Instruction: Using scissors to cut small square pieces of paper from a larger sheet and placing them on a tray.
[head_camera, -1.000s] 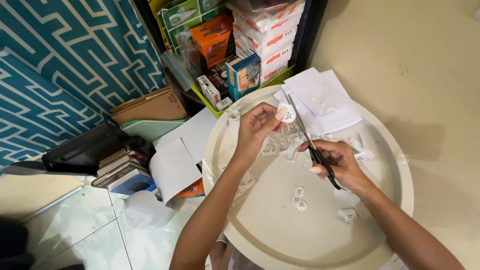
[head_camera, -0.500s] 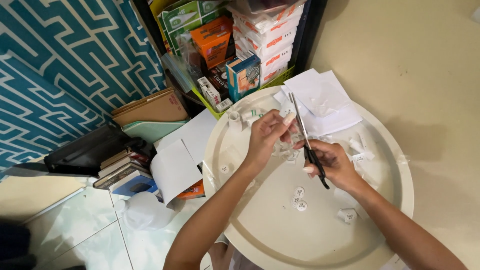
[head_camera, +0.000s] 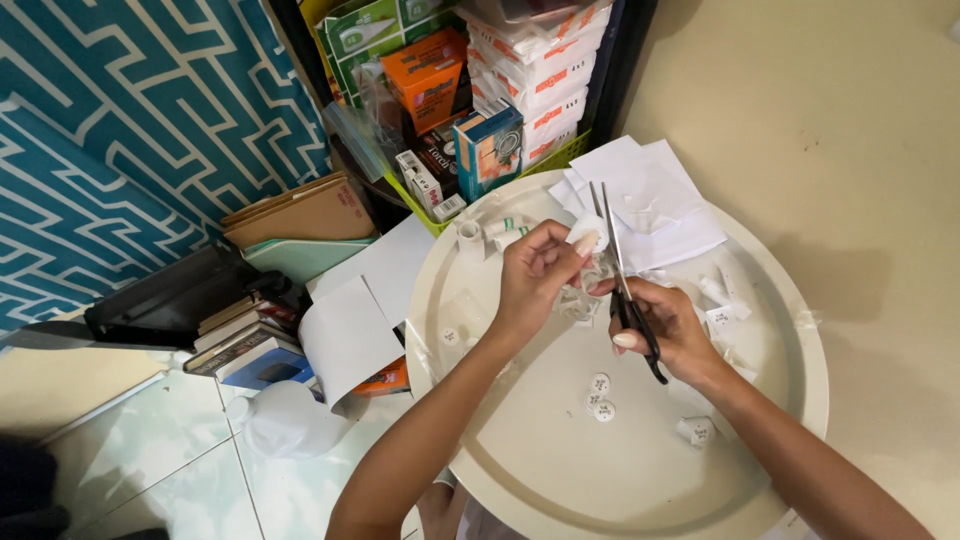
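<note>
While our left hand (head_camera: 535, 275) pinches a small white paper piece (head_camera: 585, 235) above the round tray (head_camera: 790, 330), our right hand (head_camera: 665, 325), at four o'clock, grips scissors (head_camera: 620, 280), their open blades pointing to twelve beside it.

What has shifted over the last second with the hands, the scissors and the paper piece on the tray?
The left hand has come down toward the tray and closer to the right hand, still pinching the small white paper piece. The scissors stay in the right hand, blades pointing away, now right beside that piece. The cut round labels and the white sheets lie as before.
</note>
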